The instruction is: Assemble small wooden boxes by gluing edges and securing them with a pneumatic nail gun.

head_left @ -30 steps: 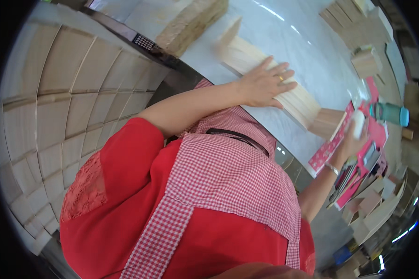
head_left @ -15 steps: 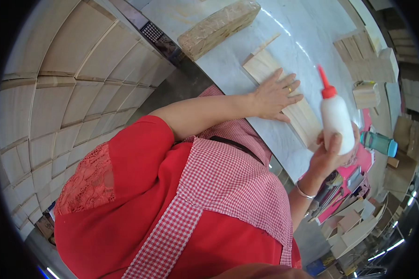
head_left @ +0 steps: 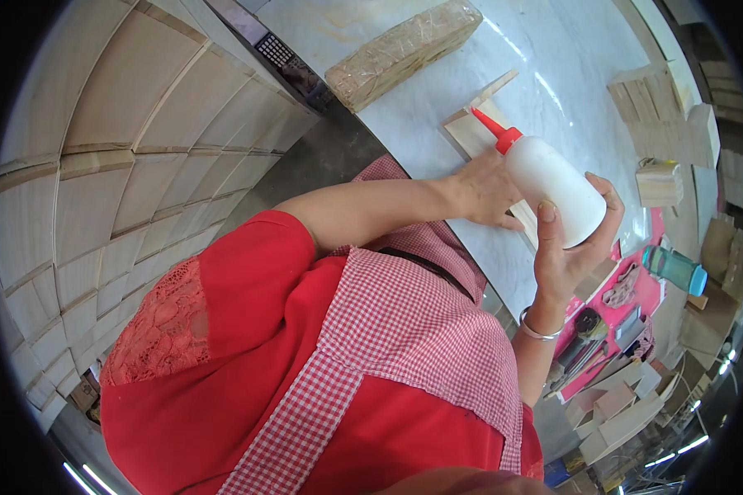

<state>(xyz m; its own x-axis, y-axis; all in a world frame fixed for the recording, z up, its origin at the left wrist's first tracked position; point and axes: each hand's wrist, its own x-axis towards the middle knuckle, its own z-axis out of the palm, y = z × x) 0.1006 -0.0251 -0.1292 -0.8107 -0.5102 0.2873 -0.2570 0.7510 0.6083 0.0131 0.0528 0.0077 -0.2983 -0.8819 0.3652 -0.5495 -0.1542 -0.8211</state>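
Grips a white squeeze bottle (head_left: 557, 190) in the right hand (head_left: 576, 266), with the fingers (head_left: 547, 231) curled around the base end and parted only by the thickness of the bottle. Holds the bottle tilted in front of the left hand (head_left: 475, 190), with the red nozzle (head_left: 489, 125) aimed toward the upper left. Lays the left hand on a pale wooden board (head_left: 467, 132), palm down, thumb showing near the edge closest to the body. Cannot tell how far apart the remaining left fingers lie, being largely hidden behind the bottle. Has the board lying aslant on a white marbled tabletop (head_left: 574, 54), close to the near edge, with a thin wooden strip (head_left: 502, 86) set crosswise at the far end.

Wears a metal bracelet (head_left: 540, 334) on the right wrist, plus a red-and-white checked apron (head_left: 404, 305) over a red top (head_left: 248, 280). Beyond the board, on the left, includes a long block (head_left: 404, 54) wrapped in clear film. To the right, includes a small wooden block (head_left: 660, 183), a teal bottle (head_left: 674, 268) lying tilted, and a pink sheet (head_left: 648, 295) bearing tools. Along the left side, shows stacked wooden panels (head_left: 132, 74).
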